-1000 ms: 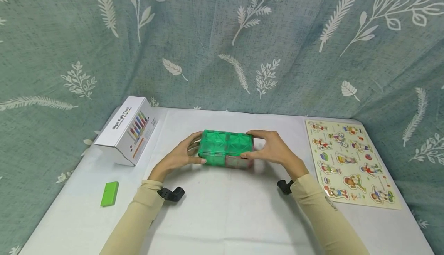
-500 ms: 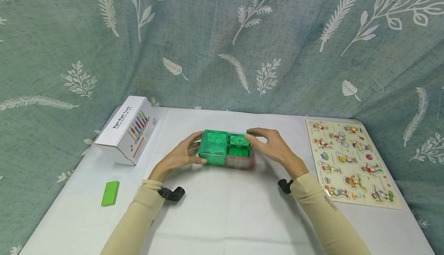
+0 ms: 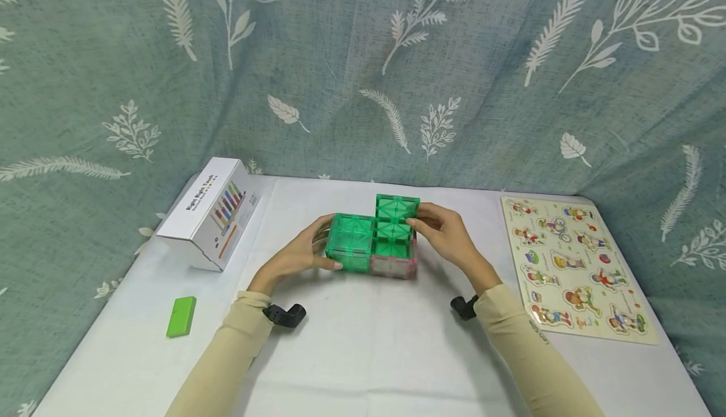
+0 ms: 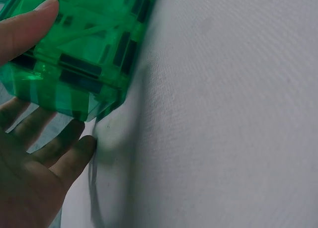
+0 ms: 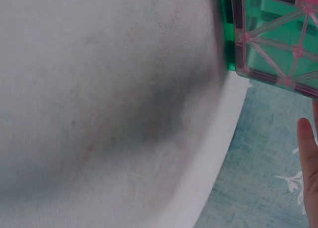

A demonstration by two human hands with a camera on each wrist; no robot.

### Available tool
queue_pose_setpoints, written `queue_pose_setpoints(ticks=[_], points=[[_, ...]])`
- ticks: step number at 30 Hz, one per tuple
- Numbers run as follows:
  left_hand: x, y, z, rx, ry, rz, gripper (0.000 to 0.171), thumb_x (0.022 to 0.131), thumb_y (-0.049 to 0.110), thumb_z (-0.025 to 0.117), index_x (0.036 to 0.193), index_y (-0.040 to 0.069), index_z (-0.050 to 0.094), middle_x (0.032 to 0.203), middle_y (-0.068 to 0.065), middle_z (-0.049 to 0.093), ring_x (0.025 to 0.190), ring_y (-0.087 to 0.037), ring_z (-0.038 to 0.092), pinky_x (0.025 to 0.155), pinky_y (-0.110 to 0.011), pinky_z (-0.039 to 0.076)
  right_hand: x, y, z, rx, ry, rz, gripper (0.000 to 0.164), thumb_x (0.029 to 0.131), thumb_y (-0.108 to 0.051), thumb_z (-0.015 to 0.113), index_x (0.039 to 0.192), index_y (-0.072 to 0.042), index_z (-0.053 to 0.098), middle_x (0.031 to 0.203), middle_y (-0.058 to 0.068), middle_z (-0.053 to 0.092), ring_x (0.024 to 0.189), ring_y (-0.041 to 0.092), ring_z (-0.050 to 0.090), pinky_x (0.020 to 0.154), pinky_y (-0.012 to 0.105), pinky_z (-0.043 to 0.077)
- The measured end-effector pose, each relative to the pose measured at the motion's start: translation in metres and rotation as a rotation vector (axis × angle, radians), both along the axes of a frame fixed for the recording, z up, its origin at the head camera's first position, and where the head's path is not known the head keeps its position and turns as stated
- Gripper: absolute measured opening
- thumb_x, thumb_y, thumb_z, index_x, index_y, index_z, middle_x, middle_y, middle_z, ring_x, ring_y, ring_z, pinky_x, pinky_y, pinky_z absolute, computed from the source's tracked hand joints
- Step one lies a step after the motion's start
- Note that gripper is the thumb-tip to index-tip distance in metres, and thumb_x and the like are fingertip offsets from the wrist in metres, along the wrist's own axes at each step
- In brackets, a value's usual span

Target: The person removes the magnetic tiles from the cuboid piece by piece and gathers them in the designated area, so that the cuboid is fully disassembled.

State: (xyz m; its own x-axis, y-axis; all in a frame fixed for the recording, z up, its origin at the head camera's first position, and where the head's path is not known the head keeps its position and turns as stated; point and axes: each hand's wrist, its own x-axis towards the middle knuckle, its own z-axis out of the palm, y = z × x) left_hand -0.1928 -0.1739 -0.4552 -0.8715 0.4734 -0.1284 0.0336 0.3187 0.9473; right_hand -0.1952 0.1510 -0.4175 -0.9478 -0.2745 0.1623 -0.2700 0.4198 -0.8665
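A box of translucent magnetic tiles (image 3: 350, 234) sits mid-table, green at left, with pink tiles (image 3: 392, 267) around the lower right half. Over that half a square green tile (image 3: 397, 206) stands tilted up at the back edge, exposing the inside. My left hand (image 3: 300, 252) holds the box's left end. In the left wrist view its thumb (image 4: 30, 32) lies on the green wall, fingers below the end. My right hand (image 3: 445, 231) pinches the raised tile's right side by the thumb; its other fingers are partly hidden. The right wrist view shows a pink side tile (image 5: 278, 44).
At the left stands a white box (image 3: 210, 212) with printed pictures. Nearer the front left lies a small bright green block (image 3: 181, 316). A cream puzzle board (image 3: 573, 269) with cartoon figures lies at right. A patterned cloth (image 3: 351, 70) hangs behind the table.
The right half's top tile has swung up and back from lying flat, opening that half. My right hand has shifted from the box's right end to that tile; my left hand stays.
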Motion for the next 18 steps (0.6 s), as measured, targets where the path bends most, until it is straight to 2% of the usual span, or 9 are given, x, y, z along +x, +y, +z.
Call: queue_pose_setpoints(ticks=[3, 5, 10, 14, 18], points=[[-0.001, 0.001, -0.001, -0.016, -0.007, 0.003, 0.112, 0.075, 0.007, 0.086, 0.161, 0.013, 0.015, 0.167, -0.015, 0.021, 0.155, -0.041, 0.019, 0.128, -0.054, 0.019, 0.006, -0.004, 0.012, -0.006, -0.033, -0.017, 0.029, 0.099, -0.016, 0.064, 0.124, -0.002, 0.067, 0.119, 0.02, 0.071, 0.114, 0.035, 0.068, 0.102, 0.047, 0.056], [-0.002, 0.002, -0.001, -0.022, -0.008, 0.005, 0.113, 0.074, 0.006, 0.087, 0.161, 0.014, 0.015, 0.168, -0.014, 0.021, 0.156, -0.04, 0.018, 0.128, -0.053, 0.019, 0.006, -0.006, 0.014, -0.015, -0.047, -0.023, 0.027, 0.1, -0.013, 0.062, 0.122, 0.002, 0.067, 0.118, 0.023, 0.071, 0.114, 0.037, 0.068, 0.102, 0.047, 0.056], [-0.004, 0.003, -0.001, -0.025, -0.005, 0.004, 0.115, 0.072, 0.006, 0.088, 0.161, 0.015, 0.016, 0.168, -0.014, 0.019, 0.156, -0.04, 0.015, 0.127, -0.056, 0.018, -0.01, -0.003, -0.01, -0.081, -0.037, -0.012, 0.022, 0.1, -0.016, 0.063, 0.112, 0.001, 0.07, 0.111, 0.022, 0.073, 0.11, 0.036, 0.07, 0.1, 0.046, 0.057], [-0.004, 0.004, -0.001, -0.048, -0.002, 0.009, 0.115, 0.073, 0.009, 0.088, 0.161, 0.013, 0.015, 0.168, -0.015, 0.018, 0.156, -0.041, 0.015, 0.127, -0.056, 0.019, -0.013, -0.005, -0.014, -0.144, -0.028, -0.006, 0.022, 0.099, -0.019, 0.065, 0.111, -0.001, 0.071, 0.111, 0.02, 0.074, 0.107, 0.035, 0.071, 0.096, 0.041, 0.059], [-0.003, 0.002, -0.001, -0.063, -0.006, 0.007, 0.116, 0.075, 0.011, 0.088, 0.162, 0.013, 0.012, 0.169, -0.016, 0.016, 0.155, -0.042, 0.016, 0.127, -0.056, 0.021, -0.014, -0.008, -0.015, -0.171, -0.024, -0.036, 0.024, 0.098, -0.022, 0.066, 0.113, -0.005, 0.072, 0.112, 0.018, 0.075, 0.104, 0.03, 0.072, 0.093, 0.04, 0.06]])
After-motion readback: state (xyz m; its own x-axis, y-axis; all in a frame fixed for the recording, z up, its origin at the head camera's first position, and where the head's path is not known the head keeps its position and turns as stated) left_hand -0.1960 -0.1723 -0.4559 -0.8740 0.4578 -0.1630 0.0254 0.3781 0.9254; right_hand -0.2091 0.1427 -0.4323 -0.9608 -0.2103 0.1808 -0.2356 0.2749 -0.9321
